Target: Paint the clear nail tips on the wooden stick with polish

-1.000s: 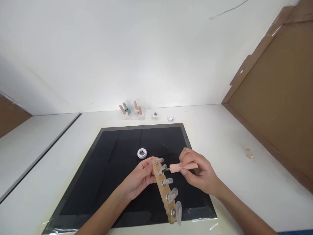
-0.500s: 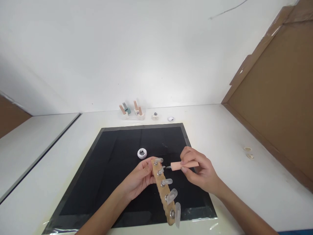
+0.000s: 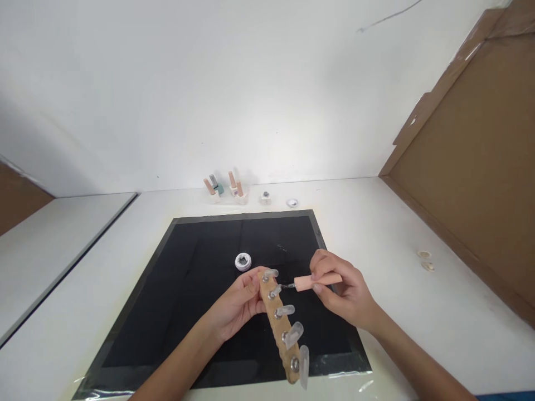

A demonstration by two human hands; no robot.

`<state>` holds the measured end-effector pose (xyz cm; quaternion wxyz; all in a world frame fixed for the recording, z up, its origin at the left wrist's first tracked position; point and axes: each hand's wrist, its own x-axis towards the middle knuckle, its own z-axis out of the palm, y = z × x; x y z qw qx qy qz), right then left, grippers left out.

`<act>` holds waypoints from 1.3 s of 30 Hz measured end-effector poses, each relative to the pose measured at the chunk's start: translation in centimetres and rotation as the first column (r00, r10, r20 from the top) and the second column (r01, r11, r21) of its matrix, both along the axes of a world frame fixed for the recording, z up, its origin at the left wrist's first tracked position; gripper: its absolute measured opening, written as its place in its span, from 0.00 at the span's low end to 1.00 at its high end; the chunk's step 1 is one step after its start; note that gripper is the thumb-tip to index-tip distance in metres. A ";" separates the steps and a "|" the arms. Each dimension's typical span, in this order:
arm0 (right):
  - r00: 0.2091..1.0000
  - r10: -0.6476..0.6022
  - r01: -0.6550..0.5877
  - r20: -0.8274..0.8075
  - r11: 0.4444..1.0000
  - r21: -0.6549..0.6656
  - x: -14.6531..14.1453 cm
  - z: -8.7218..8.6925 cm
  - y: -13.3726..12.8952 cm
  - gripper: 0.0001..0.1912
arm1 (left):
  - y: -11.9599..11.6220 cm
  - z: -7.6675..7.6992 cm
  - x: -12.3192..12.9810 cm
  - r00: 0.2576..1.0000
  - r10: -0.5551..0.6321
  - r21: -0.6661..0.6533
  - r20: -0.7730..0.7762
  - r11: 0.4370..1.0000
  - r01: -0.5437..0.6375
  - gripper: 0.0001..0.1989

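Observation:
My left hand (image 3: 241, 301) is closed round the upper end of a wooden nail-tip stand (image 3: 279, 329), tilted over the black mat. Several clear false nails (image 3: 293, 335) sit on round metal mounts along it. My right hand (image 3: 343, 289) pinches the peach cap of a nail polish brush (image 3: 316, 281). The brush's bristles point left and meet the second false nail (image 3: 276, 291) from the top, or lie very close to it. A small round white pot (image 3: 243, 262) with dark, shiny contents stands open on the mat just beyond my left hand.
The black mat (image 3: 200, 267) lies on a white table. Behind it stand several nail polish bottles (image 3: 214, 189) in a clear holder, an uncapped bottle (image 3: 266, 198) and a round white lid (image 3: 292, 203). Two small pale discs (image 3: 427, 266) lie at right, near a cardboard wall (image 3: 472, 167).
My right hand and the polish brush have shifted slightly to the right, drawing the bristles toward the nail's free end. My left hand and the stand have stayed nearly still.

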<state>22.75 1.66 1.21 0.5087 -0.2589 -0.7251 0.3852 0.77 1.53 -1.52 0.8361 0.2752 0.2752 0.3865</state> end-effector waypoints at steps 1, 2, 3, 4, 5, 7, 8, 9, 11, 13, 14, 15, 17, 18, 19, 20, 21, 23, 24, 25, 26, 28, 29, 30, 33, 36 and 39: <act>1.000 0.001 -0.001 -0.001 1.000 -0.004 0.0 0.0 0.0 0.10 | 0.0 0.0 0.0 1.000 -0.001 0.001 0.001 1.000 0.001 0.14; 1.000 0.002 -0.002 -0.003 1.000 -0.008 0.0 0.0 0.0 0.10 | 0.0 0.0 0.0 1.000 -0.002 0.001 0.001 1.000 0.002 0.14; 1.000 0.001 -0.001 -0.002 1.000 -0.014 0.0 -0.1 0.0 0.10 | 0.0 0.0 0.0 1.000 -0.003 0.001 0.000 1.000 0.003 0.14; 1.000 -0.001 0.001 -0.002 1.000 -0.019 0.1 -0.1 0.0 0.09 | 0.0 0.0 0.0 1.000 -0.003 -0.001 -0.001 1.000 0.003 0.14; 1.000 -0.003 0.003 -0.003 1.000 -0.024 0.1 -0.1 0.1 0.09 | 0.0 0.0 0.0 1.000 -0.003 -0.002 -0.002 1.000 0.003 0.14; 1.000 -0.015 0.014 -0.017 0.999 -0.038 0.2 -0.2 0.1 0.08 | 0.0 0.0 0.0 1.000 -0.007 0.000 0.000 1.000 0.007 0.14; 0.999 -0.022 0.021 -0.031 0.999 -0.050 0.2 -0.2 0.1 0.07 | 0.0 0.0 0.0 1.000 -0.011 0.002 0.002 1.000 0.011 0.14; 0.998 -0.032 0.028 -0.050 0.997 -0.067 0.3 -0.2 0.1 0.06 | 0.0 0.0 0.0 1.000 -0.013 0.005 0.003 1.000 0.013 0.14; 0.996 -0.038 0.028 -0.087 0.994 -0.110 0.3 -0.2 0.1 0.04 | 0.0 0.2 0.1 1.000 -0.016 0.010 0.000 1.000 0.016 0.14; 0.994 -0.009 -0.007 -0.110 0.990 -0.141 0.3 -0.1 0.0 0.02 | 0.0 0.3 0.1 1.000 -0.015 0.009 -0.010 1.000 0.015 0.14; 0.994 0.014 -0.030 -0.112 0.989 -0.146 0.3 -0.1 0.0 0.01 | 0.0 0.4 0.1 1.000 -0.014 0.009 -0.015 1.000 0.014 0.14; 0.994 0.038 -0.053 -0.105 0.988 -0.147 0.2 0.0 -0.1 0.01 | 0.0 0.4 0.1 1.000 -0.013 0.008 -0.020 1.000 0.013 0.15; 0.995 0.072 -0.082 -0.074 0.986 -0.143 0.1 0.1 -0.1 0.01 | 0.0 0.3 0.2 1.000 -0.014 0.008 -0.026 1.000 0.015 0.15; 0.995 0.080 -0.087 -0.056 0.986 -0.144 0.0 0.1 -0.2 0.02 | 0.0 0.3 0.1 1.000 -0.016 0.010 -0.026 1.000 0.017 0.15; 0.996 0.082 -0.087 -0.039 0.985 -0.147 0.0 0.1 -0.2 0.02 | 0.0 0.2 0.1 0.999 -0.019 0.011 -0.026 1.000 0.019 0.15; 0.996 0.079 -0.083 -0.027 0.985 -0.151 -0.1 0.1 -0.2 0.02 | 0.0 0.2 0.1 0.999 -0.020 0.013 -0.026 1.000 0.021 0.15; 0.997 0.074 -0.076 -0.018 0.985 -0.155 -0.1 0.1 -0.2 0.02 | 0.0 0.1 0.1 0.999 -0.021 0.013 -0.028 1.000 0.021 0.15; 0.998 0.061 -0.062 -0.009 0.985 -0.160 -0.1 0.0 -0.1 0.02 | 0.0 0.1 0.1 0.999 -0.018 0.008 -0.029 1.000 0.018 0.15; 0.998 0.056 -0.057 -0.009 0.985 -0.161 -0.1 -0.1 -0.1 0.02 | 0.1 0.1 0.0 0.999 -0.015 0.003 -0.028 1.000 0.015 0.15; 0.999 0.052 -0.053 -0.010 0.986 -0.159 -0.1 -0.1 -0.1 0.02 | 0.1 0.1 0.0 1.000 -0.014 -0.003 -0.027 1.000 0.013 0.15; 0.999 0.049 -0.050 -0.010 0.986 -0.158 -0.1 -0.1 0.0 0.02 | 0.1 0.1 0.0 1.000 -0.012 -0.008 -0.026 1.000 0.011 0.15; 0.999 0.042 -0.043 -0.009 0.987 -0.157 0.0 -0.1 0.0 0.03 | 0.1 0.1 0.0 1.000 -0.010 -0.009 -0.022 1.000 0.010 0.15; 0.999 0.036 -0.037 -0.007 0.987 -0.158 0.0 -0.1 0.0 0.03 | 0.1 0.1 0.0 1.000 -0.009 -0.007 -0.021 1.000 0.009 0.15; 1.000 0.031 -0.031 -0.004 0.987 -0.159 0.0 0.0 0.0 0.03 | 0.1 0.2 0.0 1.000 -0.008 -0.004 -0.022 1.000 0.008 0.16; 1.000 0.024 -0.025 -0.007 0.987 -0.156 0.1 0.0 0.0 0.03 | 0.0 0.2 0.0 1.000 -0.010 0.002 -0.028 1.000 0.010 0.15; 0.999 0.032 -0.037 -0.030 0.987 -0.156 0.1 0.0 0.1 0.03 | -0.1 0.2 0.0 1.000 -0.013 0.008 -0.026 1.000 0.014 0.15; 0.998 0.025 -0.034 -0.053 0.984 -0.172 0.3 -0.3 0.2 0.04 | -0.1 0.1 0.0 1.000 -0.014 0.009 -0.020 1.000 0.014 0.14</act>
